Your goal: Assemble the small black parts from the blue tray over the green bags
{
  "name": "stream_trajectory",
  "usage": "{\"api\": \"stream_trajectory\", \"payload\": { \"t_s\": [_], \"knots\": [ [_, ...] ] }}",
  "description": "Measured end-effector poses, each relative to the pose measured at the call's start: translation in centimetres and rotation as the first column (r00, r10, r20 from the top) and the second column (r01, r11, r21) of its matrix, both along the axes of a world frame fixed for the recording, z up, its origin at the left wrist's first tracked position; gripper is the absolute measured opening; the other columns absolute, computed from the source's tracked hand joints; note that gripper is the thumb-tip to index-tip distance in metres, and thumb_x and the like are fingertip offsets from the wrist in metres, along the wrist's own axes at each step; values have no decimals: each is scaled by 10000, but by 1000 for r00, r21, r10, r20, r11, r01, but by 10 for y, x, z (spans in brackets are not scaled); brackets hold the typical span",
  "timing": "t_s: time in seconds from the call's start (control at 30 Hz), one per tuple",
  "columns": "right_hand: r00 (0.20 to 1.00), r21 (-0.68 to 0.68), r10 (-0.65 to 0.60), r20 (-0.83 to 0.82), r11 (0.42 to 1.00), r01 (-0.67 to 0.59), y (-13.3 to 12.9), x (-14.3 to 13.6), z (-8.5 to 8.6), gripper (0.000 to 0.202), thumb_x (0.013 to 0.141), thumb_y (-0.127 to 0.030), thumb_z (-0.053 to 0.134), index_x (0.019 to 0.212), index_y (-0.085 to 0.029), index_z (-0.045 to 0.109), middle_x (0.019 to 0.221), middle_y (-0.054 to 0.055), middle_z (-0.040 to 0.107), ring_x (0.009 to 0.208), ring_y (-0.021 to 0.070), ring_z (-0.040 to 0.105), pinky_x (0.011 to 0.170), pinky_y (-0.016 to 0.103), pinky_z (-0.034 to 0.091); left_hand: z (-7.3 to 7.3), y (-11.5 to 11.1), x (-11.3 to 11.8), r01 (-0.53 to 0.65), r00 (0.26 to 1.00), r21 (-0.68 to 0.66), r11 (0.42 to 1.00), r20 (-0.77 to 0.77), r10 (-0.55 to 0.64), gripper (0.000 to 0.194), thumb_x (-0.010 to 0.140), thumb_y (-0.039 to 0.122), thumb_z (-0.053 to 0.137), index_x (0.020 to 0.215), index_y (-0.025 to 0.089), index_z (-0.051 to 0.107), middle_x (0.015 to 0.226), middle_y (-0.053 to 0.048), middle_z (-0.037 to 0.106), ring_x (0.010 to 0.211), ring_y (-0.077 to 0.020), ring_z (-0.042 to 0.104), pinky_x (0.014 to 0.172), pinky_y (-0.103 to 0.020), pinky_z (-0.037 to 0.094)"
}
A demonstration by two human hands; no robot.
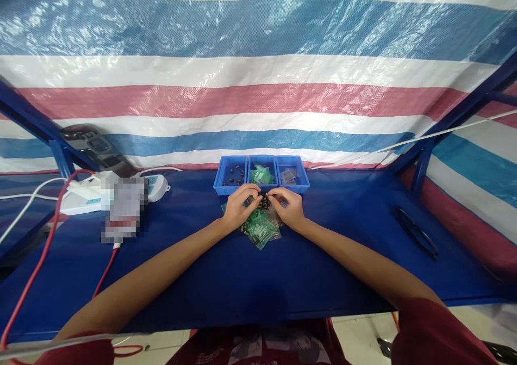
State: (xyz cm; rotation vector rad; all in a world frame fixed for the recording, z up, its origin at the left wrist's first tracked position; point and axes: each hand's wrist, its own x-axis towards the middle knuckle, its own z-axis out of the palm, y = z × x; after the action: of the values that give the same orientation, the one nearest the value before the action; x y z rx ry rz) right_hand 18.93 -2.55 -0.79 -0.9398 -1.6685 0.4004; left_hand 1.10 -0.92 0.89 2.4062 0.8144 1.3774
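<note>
Blue table (347, 268); left hand (237, 208), right hand (289, 206): fingers (248, 191) pinching small dark part (263, 194), long axis roughly crosswise.

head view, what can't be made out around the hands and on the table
Head view, dark piece between left hand and right hand: too small, partly covered by the hands.
Head view, device on the red cable: blurred by blocky pixels.
Head view, anything under the piled green bags: hidden by them.
Head view, left sleeve: cut off by the bottom edge.

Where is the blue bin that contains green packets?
In the head view, this blue bin is near centre, between the left bin and right bin, just beyond the left hand and right hand.
</note>
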Motion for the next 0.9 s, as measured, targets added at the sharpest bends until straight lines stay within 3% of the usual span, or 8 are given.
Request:
{"api": "stream_trajectory", "payload": {
  "t_s": [0.23, 0.43, 0.9],
  "knots": [
    [1000, 58, -3, -14, 998, 4, 2, -1, -1, 131, 857, -253, 540, 886, -184, 647, 782, 43, 672, 577, 136, 591, 594, 267, 512, -6, 2, -1, -36, 999, 48, 998, -2, 36, 79, 869, 195, 541, 802, 160, 518, 802, -35, 542, 640, -97, 510, 576, -209, 438],
    [1000, 56, -1, -14, 998, 1, 1, -2, -1, 129, 857, -237, 548, 892, -181, 658, 809, 49, 681, 606, 140, 610, 612, 267, 522, -11, 3, -3, -17, 1000, -13, 1000, 12, 18, 89, 881, 185, 515, 794, 165, 513, 827, -40, 565, 754, -127, 557, 620, -219, 448],
    [1000, 88, 18, -12, 996, -17, 4, -3, -3, 153, 866, -239, 536, 920, -189, 671, 831, 56, 693, 633, 152, 626, 603, 275, 527, -8, 3, -3, -19, 1000, 0, 1000, 24, 19, 31, 856, 185, 558, 868, 166, 537, 794, -24, 546, 585, -82, 486, 524, -202, 431]
  ]
}}
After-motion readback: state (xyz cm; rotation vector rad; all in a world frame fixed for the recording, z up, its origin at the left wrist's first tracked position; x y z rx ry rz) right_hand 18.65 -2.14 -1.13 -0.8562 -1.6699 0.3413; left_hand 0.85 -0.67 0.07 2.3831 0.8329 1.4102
